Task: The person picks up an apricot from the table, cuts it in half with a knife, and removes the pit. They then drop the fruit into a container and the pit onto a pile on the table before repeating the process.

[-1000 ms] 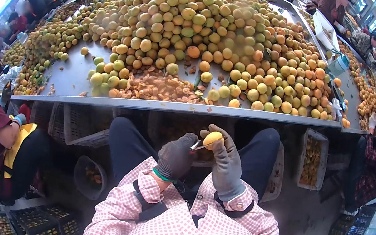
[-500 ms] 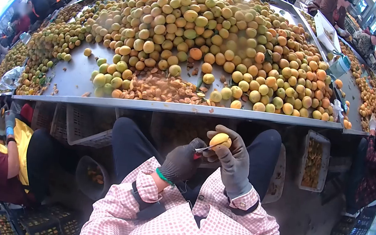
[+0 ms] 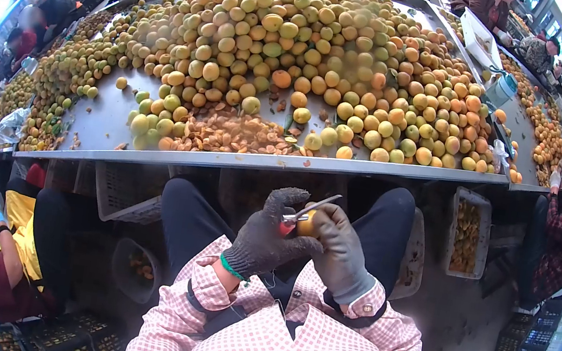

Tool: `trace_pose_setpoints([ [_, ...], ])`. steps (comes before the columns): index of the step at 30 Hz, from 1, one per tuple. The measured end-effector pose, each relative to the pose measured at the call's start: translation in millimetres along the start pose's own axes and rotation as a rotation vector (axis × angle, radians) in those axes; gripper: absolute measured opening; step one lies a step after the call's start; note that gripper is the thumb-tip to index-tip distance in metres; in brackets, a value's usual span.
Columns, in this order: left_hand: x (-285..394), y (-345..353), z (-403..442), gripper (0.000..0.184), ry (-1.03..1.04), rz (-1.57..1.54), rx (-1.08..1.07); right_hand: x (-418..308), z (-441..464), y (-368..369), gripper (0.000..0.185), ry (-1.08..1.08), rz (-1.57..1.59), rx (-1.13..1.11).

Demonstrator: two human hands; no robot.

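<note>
My left hand (image 3: 263,239), in a dark knit glove with a green cuff, is closed around a small knife (image 3: 320,206) with a red handle. Its blade points up and to the right, over the top of a yellow apricot (image 3: 306,223). That fruit is gripped by my right hand (image 3: 343,255), which wears a grey glove; the fingers hide most of it. Both hands are close together above my lap. Beyond them, a heap of apricots (image 3: 300,42) covers much of the metal table (image 3: 225,162), with a pile of pitted-looking orange scraps (image 3: 236,133) near its front edge.
Crates (image 3: 127,193) stand beneath the table, and another crate (image 3: 469,234) with fruit pieces is at right. A bucket (image 3: 136,270) sits on the floor at left. Co-workers sit on both sides, one in a yellow apron (image 3: 21,222). A white tray (image 3: 480,38) rests at the back right.
My left hand has moved up and turned, so the knife blade now angles upward. My right hand has lowered slightly and rotated, covering more of the apricot.
</note>
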State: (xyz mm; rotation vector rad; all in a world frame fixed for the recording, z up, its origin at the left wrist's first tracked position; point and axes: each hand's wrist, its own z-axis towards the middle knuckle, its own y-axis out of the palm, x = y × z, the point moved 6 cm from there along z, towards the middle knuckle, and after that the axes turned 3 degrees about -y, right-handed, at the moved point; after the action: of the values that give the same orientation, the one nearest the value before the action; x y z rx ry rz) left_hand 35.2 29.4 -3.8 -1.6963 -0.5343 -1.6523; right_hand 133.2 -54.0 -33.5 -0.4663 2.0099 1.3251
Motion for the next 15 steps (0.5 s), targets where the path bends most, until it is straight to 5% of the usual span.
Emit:
trace_pose_setpoints([
  [6,8,9,-2,0.068,0.110,0.119,-0.153,-5,-17,19,0.021,-0.133,-0.047,0.032],
  [9,12,14,2,0.050,0.126,-0.040,-0.089,-4,-15,15,0.020,-0.263,-0.102,0.032],
  [11,-3,13,4,0.031,-0.155,-0.450,0.098,-20,-22,31,0.022,-0.547,-0.477,-0.012],
  [14,-14,15,2,0.025,-0.393,-0.579,0.093,-17,-18,27,0.025,-0.594,-0.540,-0.025],
  [15,-8,14,3,0.030,-0.102,-0.236,0.068,-13,-12,18,0.033,-0.452,-0.329,0.017],
])
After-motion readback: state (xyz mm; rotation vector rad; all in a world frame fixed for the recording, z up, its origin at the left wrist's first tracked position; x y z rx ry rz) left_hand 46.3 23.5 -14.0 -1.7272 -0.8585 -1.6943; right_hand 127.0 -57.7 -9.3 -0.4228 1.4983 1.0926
